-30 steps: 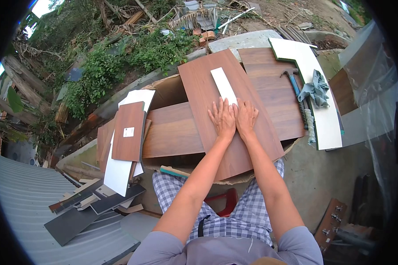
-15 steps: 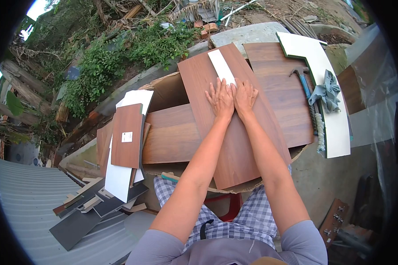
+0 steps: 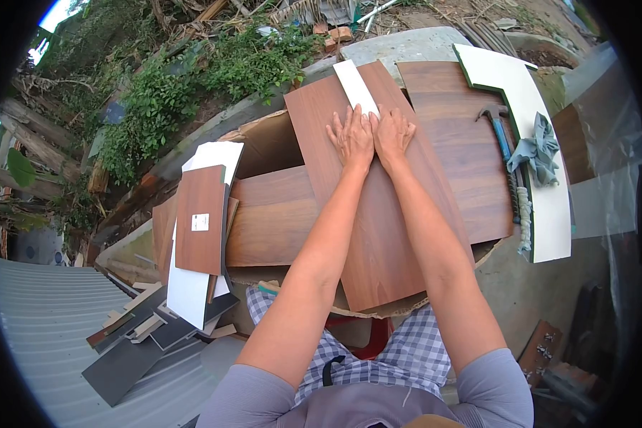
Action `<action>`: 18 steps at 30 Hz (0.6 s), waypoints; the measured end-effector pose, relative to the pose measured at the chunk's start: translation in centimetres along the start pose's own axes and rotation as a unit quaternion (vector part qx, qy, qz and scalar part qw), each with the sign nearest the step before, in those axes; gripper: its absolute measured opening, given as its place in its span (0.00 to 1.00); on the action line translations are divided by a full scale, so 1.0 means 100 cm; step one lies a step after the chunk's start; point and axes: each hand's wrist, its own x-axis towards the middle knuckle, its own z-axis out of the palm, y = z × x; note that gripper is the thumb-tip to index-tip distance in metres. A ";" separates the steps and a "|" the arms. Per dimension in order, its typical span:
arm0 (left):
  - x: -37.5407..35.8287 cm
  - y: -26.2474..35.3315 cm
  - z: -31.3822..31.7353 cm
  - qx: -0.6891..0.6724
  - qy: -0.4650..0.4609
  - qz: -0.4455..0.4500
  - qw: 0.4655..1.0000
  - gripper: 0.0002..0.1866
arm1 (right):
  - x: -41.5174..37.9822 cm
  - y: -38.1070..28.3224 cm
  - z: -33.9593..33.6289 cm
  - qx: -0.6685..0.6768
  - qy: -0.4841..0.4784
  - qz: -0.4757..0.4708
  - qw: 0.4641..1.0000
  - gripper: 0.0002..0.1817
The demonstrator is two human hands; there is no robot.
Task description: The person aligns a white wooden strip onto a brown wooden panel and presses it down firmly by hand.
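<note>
Plastic sheeting [image 3: 610,132], probably, right of board [image 3: 384,235]

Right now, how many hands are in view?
2: the left hand and the right hand, side by side over the slanted brown board, at the near end of the white strip. No other hands show.

Outdoors, in daylight, with leafy bushes [image 3: 257,64] beyond the left hand [image 3: 354,135], dirt ground [image 3: 431,18] beyond the right hand [image 3: 391,134], corrugated metal [image 3: 32,310] well left and nearer, concrete floor [image 3: 508,289] and clear plastic sheeting [image 3: 615,135] rightward, red seat [image 3: 379,339] nearer than both.
</note>
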 end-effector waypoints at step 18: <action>-0.191 0.034 -0.058 -0.118 0.021 -0.026 0.992 0.29 | -0.154 0.002 -0.135 0.112 -0.049 -0.050 0.991 0.22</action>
